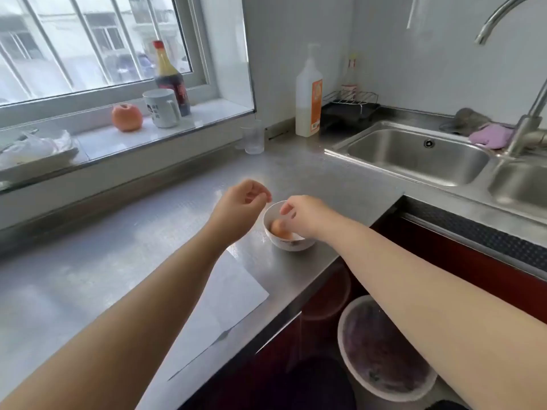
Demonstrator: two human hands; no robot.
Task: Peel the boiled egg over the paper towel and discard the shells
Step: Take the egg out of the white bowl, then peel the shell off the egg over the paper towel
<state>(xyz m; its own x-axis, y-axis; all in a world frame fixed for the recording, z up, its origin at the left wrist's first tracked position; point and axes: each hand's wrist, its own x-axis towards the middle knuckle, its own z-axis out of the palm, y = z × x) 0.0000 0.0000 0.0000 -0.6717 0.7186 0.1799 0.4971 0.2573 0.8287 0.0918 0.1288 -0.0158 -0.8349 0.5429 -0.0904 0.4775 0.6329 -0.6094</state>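
1. The paper towel (233, 294) lies flat on the counter (88, 261), partly under the left forearm.
2. The left hand (236, 208) hovers beside the bowl (288, 245), fingers loosely curled, holding nothing.
3. The egg (278, 227), brown and unpeeled, sits inside the bowl; likely light, smooth and brittle-shelled, best pinched gently around its middle.
4. The right hand (305, 216) reaches into the bowl, fingers parted, nothing gripped.
5. The bin (384, 350) stands below the counter edge.

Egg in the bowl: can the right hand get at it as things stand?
Probably yes. The right hand is over the open white bowl, fingertips just above the egg. Nothing covers it, and the left hand is off to the side.
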